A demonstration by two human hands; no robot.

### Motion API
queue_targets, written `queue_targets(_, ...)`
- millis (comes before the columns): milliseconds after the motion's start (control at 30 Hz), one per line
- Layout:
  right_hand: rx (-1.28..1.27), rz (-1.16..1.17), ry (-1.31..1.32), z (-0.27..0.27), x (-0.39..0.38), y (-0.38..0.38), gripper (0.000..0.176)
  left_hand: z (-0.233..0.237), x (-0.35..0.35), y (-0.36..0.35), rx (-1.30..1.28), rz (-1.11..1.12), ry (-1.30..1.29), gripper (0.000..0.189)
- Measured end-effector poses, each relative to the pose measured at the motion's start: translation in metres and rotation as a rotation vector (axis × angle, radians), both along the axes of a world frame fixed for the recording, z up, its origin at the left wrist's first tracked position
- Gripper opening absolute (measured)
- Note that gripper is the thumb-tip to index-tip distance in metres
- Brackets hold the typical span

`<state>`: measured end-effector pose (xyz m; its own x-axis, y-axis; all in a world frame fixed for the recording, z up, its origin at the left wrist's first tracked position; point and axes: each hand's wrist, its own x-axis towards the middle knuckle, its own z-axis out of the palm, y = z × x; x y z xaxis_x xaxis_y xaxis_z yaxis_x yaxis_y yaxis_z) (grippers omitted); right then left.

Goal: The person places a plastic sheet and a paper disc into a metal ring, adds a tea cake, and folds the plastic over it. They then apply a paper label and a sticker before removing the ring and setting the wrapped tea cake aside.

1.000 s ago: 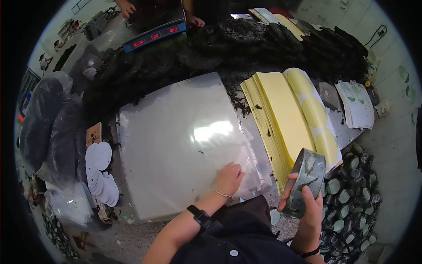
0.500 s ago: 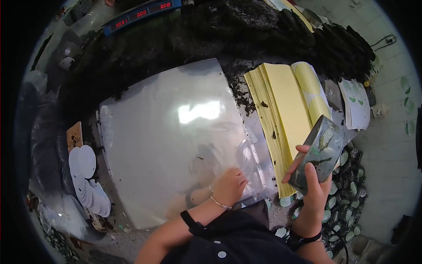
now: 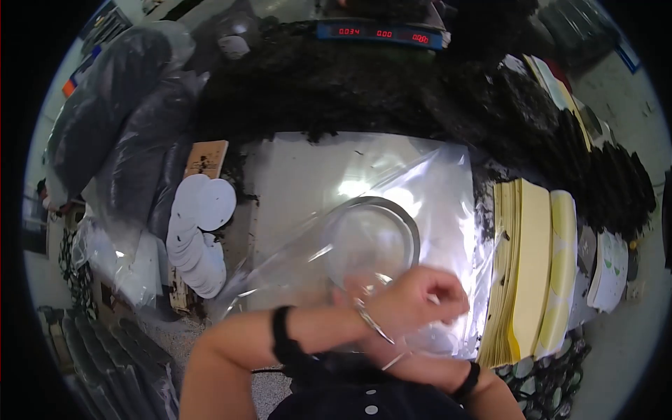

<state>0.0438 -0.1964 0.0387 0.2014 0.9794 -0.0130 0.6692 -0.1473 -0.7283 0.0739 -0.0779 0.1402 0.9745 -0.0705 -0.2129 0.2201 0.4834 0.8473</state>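
A wide grey ring point(image 3: 414, 231) lies over the stack of clear plastic bags point(image 3: 301, 164), seen through loose film of the top bag point(image 3: 315, 252). My right hand point(image 3: 355, 288) reaches across under my left forearm to the ring's near edge. It is blurred and partly covered, but its fingers appear closed on the ring. My left hand point(image 3: 427, 297) is above the near right part of the bags, fingers curled in a pinch where the film is raised. The film between its fingertips is hard to make out.
Yellow label sheets point(image 3: 535, 262) stand right of the bags. White round discs point(image 3: 192, 238) and a brown card point(image 3: 205, 159) lie left. Dark leafy material point(image 3: 336, 91) fills the back, before a blue scale display point(image 3: 381, 33). Filled dark bags point(image 3: 133, 133) are at far left.
My right hand has carried the ring leftward from beside the yellow sheets to over the bags. The top bag's film is now lifted and spread. The view has turned left.
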Motion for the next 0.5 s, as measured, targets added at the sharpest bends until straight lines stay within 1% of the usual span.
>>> queue_targets(33,0.084,0.019,0.08,-0.005,-0.019,-0.023,0.042,-0.042,-0.005,-0.033,0.157,-0.018,-0.034,0.011)
queue_targets(67,-0.018,0.251,-0.004,-0.014,-0.027,-0.061,0.042,-0.077,-0.011,-0.053,0.405,-0.129,-0.011,0.031)
queue_targets(100,0.014,0.378,0.094,-0.017,-0.024,-0.086,0.04,-0.125,-0.024,-0.07,0.716,-0.031,-0.197,0.041)
queue_targets(133,0.044,0.51,0.2,-0.013,-0.015,-0.101,0.039,-0.156,-0.036,-0.08,1.031,0.061,-0.368,0.053)
queue_targets(200,0.02,0.571,0.05,0.055,0.034,-0.08,0.041,-0.158,-0.048,-0.078,1.195,0.027,-0.811,0.076)
queue_targets(233,0.164,0.219,0.095,0.057,0.041,-0.085,0.04,-0.14,-0.059,-0.079,1.112,0.031,-0.811,0.066)
queue_targets(267,0.286,-0.14,0.148,0.057,0.044,-0.091,0.04,-0.107,-0.08,-0.057,0.707,-0.058,-0.491,0.037)
queue_targets(300,0.147,-0.152,-0.156,0.055,0.047,-0.084,0.038,-0.099,-0.104,-0.042,1.339,0.193,-0.615,0.018)
queue_targets(333,0.016,-0.177,-0.467,0.048,0.051,-0.074,0.037,-0.075,-0.113,0.004,1.445,0.461,-0.738,0.016)
queue_targets(367,0.033,-0.061,-0.387,-0.006,0.056,-0.098,0.025,-0.066,-0.124,0.047,1.75,0.796,-0.643,0.014)
queue_targets(400,0.047,-0.068,-0.394,-0.001,0.059,-0.102,0.025,-0.08,-0.145,0.091,1.878,0.947,-0.32,0.026)
queue_targets(433,0.036,-0.147,-0.206,0.015,0.068,-0.105,0.027,-0.066,-0.153,0.13,1.83,1.094,0.177,0.041)
queue_targets(467,0.012,-0.227,-0.012,0.027,0.072,-0.109,0.028,-0.084,-0.17,0.173,1.874,1.1,0.391,0.053)
queue_targets(500,0.101,-0.35,-0.038,0.038,0.08,-0.099,0.029,-0.108,-0.187,0.206,2.077,1.07,0.563,0.057)
